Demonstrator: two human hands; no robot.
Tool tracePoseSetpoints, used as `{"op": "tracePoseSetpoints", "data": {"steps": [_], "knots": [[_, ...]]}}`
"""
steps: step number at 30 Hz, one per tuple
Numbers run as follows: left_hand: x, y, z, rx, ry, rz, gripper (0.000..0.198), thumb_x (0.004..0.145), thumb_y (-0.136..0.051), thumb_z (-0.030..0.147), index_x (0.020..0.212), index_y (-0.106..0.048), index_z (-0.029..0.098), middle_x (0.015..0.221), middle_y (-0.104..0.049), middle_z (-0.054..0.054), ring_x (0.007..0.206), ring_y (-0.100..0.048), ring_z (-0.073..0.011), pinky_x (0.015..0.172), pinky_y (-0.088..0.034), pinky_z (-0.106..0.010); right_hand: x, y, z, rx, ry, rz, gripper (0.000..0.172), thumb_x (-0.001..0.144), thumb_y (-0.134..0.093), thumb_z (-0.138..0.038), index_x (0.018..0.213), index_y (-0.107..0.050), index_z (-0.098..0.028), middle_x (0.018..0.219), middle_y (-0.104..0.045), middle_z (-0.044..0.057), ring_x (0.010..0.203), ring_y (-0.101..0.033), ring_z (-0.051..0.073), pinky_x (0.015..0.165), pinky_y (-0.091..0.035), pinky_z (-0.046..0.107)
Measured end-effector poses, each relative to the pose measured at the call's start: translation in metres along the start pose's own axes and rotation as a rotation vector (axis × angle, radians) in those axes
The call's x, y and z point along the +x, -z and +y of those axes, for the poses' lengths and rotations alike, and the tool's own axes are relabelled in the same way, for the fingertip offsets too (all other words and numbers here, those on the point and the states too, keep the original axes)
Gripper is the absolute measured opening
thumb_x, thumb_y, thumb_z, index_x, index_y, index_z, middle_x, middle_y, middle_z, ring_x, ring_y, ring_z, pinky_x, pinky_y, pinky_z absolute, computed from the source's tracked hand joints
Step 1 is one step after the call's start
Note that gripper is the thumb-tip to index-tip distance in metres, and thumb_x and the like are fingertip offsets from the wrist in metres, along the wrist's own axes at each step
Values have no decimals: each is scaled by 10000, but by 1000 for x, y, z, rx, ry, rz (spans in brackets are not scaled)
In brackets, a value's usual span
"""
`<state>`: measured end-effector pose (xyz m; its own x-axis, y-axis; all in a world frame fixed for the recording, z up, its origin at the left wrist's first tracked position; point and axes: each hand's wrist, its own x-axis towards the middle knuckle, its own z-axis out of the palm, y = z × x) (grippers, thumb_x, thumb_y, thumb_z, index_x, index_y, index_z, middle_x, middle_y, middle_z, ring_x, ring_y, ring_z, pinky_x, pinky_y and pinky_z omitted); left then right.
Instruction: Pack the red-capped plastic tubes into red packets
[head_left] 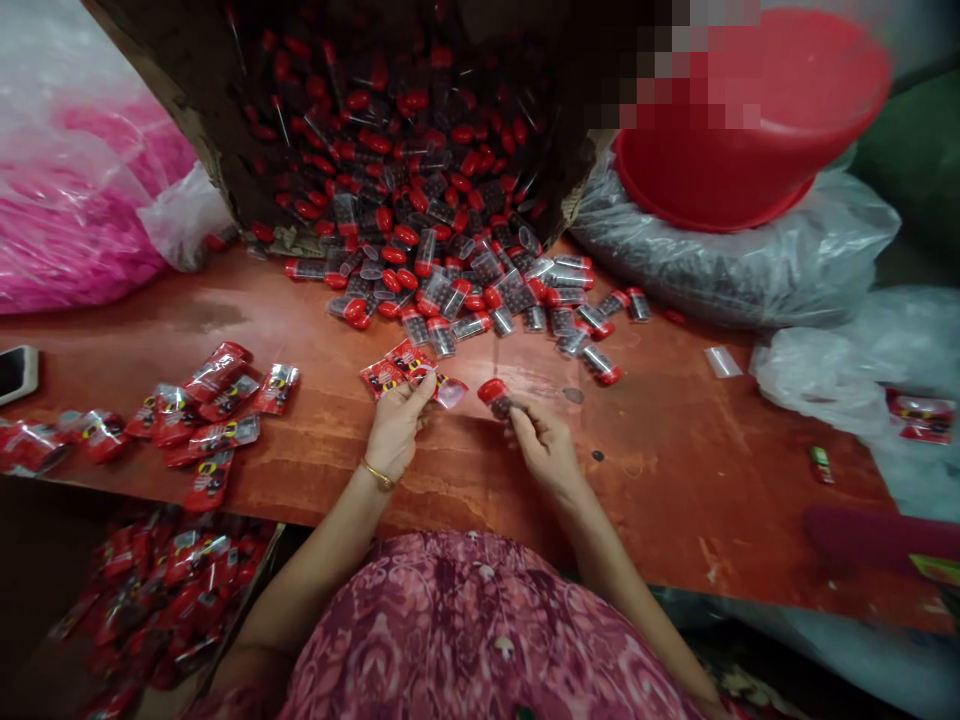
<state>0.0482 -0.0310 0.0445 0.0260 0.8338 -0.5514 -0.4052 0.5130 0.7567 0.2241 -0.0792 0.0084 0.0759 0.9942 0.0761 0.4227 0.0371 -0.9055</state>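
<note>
My left hand (395,428) is closed on flat red printed plastic sleeves (380,378), one of them with a clear part that sticks out to the right. Between the fingers of my right hand (547,445) is a small clear bottle with a red cap (493,390), its cap end pointing up and left. The bottle and the sleeves are apart. Just beyond both hands, a heap of similar red-capped bottles (442,290) spills from a dark cardboard box (161,85) onto the red tabletop (480,480).
Bottles in red printed sleeves (214,435) lie on the left, with more in a box (180,590) below the edge. A phone (19,373) is at far left, near a bag of pink pieces (75,210). A red tub (720,150) rests on a plastic bag (750,270) at right.
</note>
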Motion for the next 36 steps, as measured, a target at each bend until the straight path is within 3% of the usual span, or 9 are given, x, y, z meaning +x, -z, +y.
{"op": "tracePoseSetpoints", "data": {"steps": [2,5,10,17,22,26,29,34,36], "knots": [[-1,-1,-2,36,-48,-12,464,413,-808,500,616,-612,132,562,-627,21,498,-548,-69,459,-420,-164,-9,1,-14,240,-138,-117,324,851,-435,-435,907,-618,-174,531,-552,-27,412,-494,109,463,-423,240],[-2,-2,-7,57,-137,-37,427,454,-799,475,632,-617,132,594,-627,26,542,-550,-78,533,-448,-192,-12,-2,-28,425,-278,-234,336,777,-526,-494,736,-612,-173,510,-541,-35,344,-448,77,383,-360,208],[0,2,-12,88,-208,-68,395,511,-774,453,691,-621,137,649,-633,26,572,-550,-87,571,-461,-216,-5,-13,-28,535,-372,-175,357,730,-559,-517,626,-560,-175,502,-558,-35,307,-415,58,339,-329,195],[0,-2,-15,25,-229,-91,378,533,-779,404,741,-599,145,691,-639,21,611,-562,-84,626,-461,-211,-8,-24,-27,445,-273,-150,343,778,-519,-513,760,-583,-177,386,-434,-85,317,-395,70,374,-344,197],[-5,-12,-19,-130,-105,-115,447,454,-828,290,791,-568,153,702,-643,38,601,-574,-70,606,-460,-192,-10,-39,-28,382,-153,-6,328,835,-460,-491,859,-575,-185,440,-428,-86,352,-396,71,386,-345,202],[-8,-17,-24,-190,-119,-72,428,480,-818,296,784,-554,149,679,-627,44,575,-557,-58,573,-448,-175,-6,-45,-30,424,-218,43,341,828,-453,-531,835,-523,-198,507,-472,-79,332,-399,60,352,-342,201],[-9,-18,-32,-125,-141,-108,345,577,-761,374,715,-542,146,596,-579,46,506,-518,-57,499,-421,-177,-3,-47,-31,498,-273,-45,360,812,-462,-562,782,-473,-203,565,-513,-71,307,-385,40,317,-331,188],[-8,-18,-34,-55,-108,-184,361,594,-731,440,712,-535,161,471,-468,81,355,-393,-52,339,-321,-187,0,-51,-35,448,-223,63,322,836,-454,-531,820,-457,-210,535,-464,-91,350,-410,45,341,-336,168],[-7,-17,-28,-75,-92,-221,353,582,-742,409,738,-547,160,494,-492,76,369,-413,-55,347,-338,-188,2,-50,-37,520,-218,18,327,818,-478,-540,862,-439,-219,581,-500,-86,366,-445,48,363,-365,175]]}}
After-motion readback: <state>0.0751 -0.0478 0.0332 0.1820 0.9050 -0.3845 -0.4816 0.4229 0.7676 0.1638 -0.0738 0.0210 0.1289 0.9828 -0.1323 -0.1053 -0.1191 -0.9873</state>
